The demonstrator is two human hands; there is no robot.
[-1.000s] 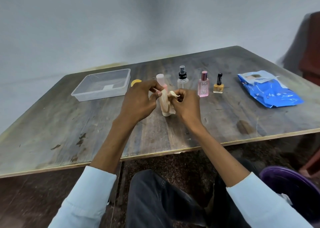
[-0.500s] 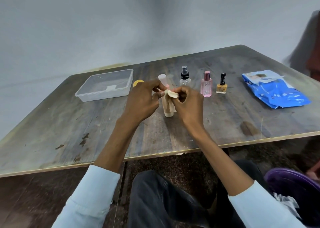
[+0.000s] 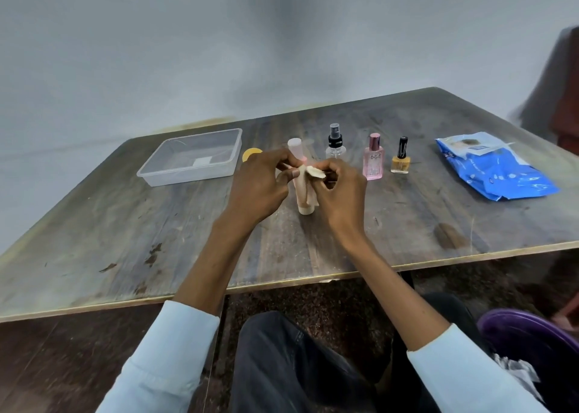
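**Both hands on a cosmetic tube at the middle of the table**

On the left of the wooden table [image 3: 125, 240] stands a clear plastic container [image 3: 188, 177], and just beside it lies a small yellow disc [image 3: 251, 153]. The left hand [image 3: 260, 190] has its fingers curled around the cosmetic tube [image 3: 295, 146]. The tube is almost upright, a little tilted, with a whitish cap, a pink part under it and a beige lower body. The right hand [image 3: 341, 193] pinches a beige stained wipe [image 3: 314, 172] against the tube. Behind the right hand stand a clear spray bottle [image 3: 335, 143], a pink perfume bottle [image 3: 373, 158] and a yellow nail polish bottle [image 3: 401, 158]. Far right lies a blue wipes pack [image 3: 501, 174].
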